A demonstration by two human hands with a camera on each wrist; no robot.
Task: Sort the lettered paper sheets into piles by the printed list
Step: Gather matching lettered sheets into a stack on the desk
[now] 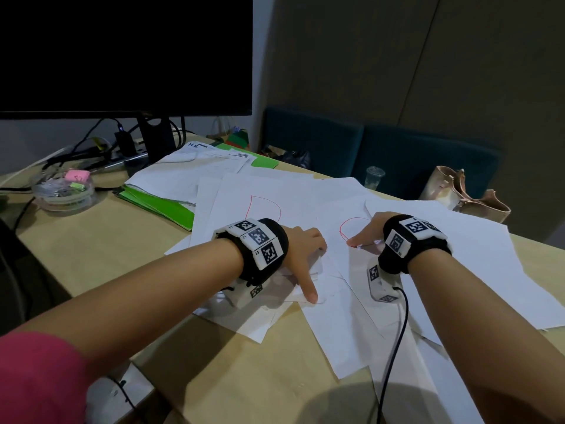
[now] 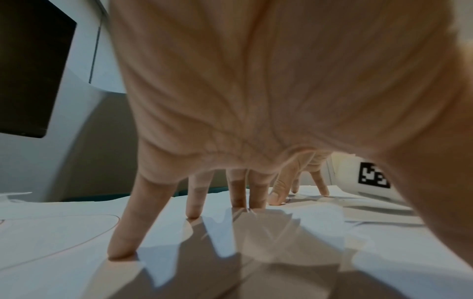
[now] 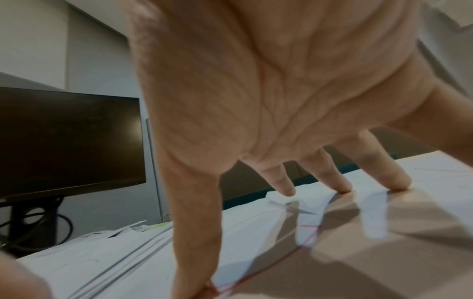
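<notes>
Both hands are spread wide and hold nothing; they press down on paper with straight fingers. The left hand stands on its fingertips on a white sheet, thumb stretched back toward six o'clock, and the right hand does the same just beside it at three o'clock, its thumb planted on a red stroke and three fingers touching paper farther out. Under the right hand lies a sheet with a red curved letter, only partly visible, so which letter it is cannot be told. At eleven o'clock of the left hand another sheet with a red D-like outline sticks out from under the wrist. These lettered sheets lie fanned and overlapping across the middle of the wooden table, their long axes running roughly from six toward twelve o'clock, slightly splayed. No sorted pile is plain yet, so the sorting looks to be at an early stage. The right hand is nearer the partly covered letter, the left nearer the D-like one; sliding each sheet apart sideways seems the likely need. At ten o'clock sit a green folder under printed papers, perhaps the list, and a dark monitor.
</notes>
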